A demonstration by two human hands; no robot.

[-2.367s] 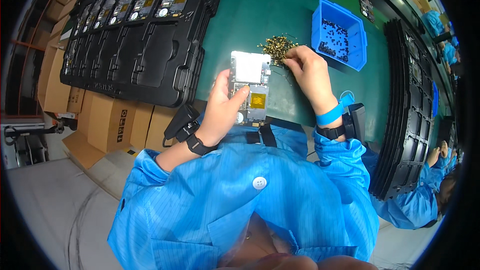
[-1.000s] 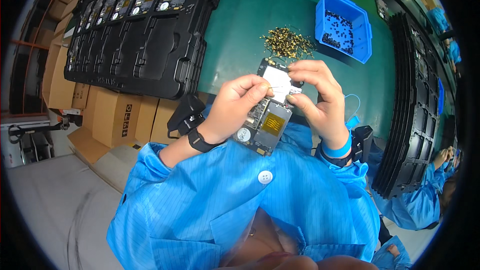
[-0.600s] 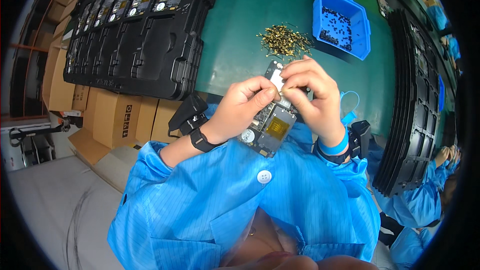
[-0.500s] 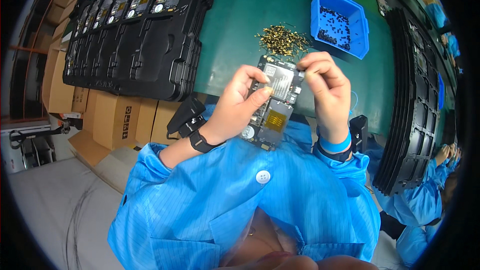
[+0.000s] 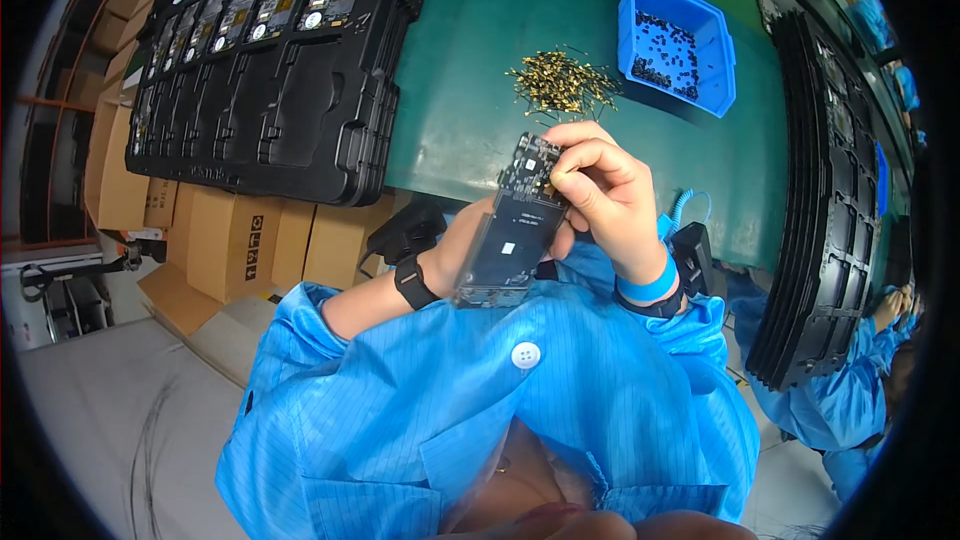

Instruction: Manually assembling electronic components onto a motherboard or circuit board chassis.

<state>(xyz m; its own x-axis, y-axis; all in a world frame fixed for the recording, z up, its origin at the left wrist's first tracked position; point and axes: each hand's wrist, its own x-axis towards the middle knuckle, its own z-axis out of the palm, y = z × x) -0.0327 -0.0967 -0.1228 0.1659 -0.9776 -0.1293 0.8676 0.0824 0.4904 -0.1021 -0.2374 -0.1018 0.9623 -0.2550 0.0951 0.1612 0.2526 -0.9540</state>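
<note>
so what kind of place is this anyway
Most likely an electronics assembly workshop or factory line: a dark circuit board is being handled beside a green bench, a black tray holds a row of boards, and a co-worker in a similar blue garment is to the right.

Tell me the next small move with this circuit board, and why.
I'd brace the circuit board from behind with the left hand, so the right hand can work finely. The right hand's fingertips are at the board's upper right edge, and the left hand is partly hidden behind the board, so bracing seems easy. Whatever the fingertips pinch is too small to tell.
</note>
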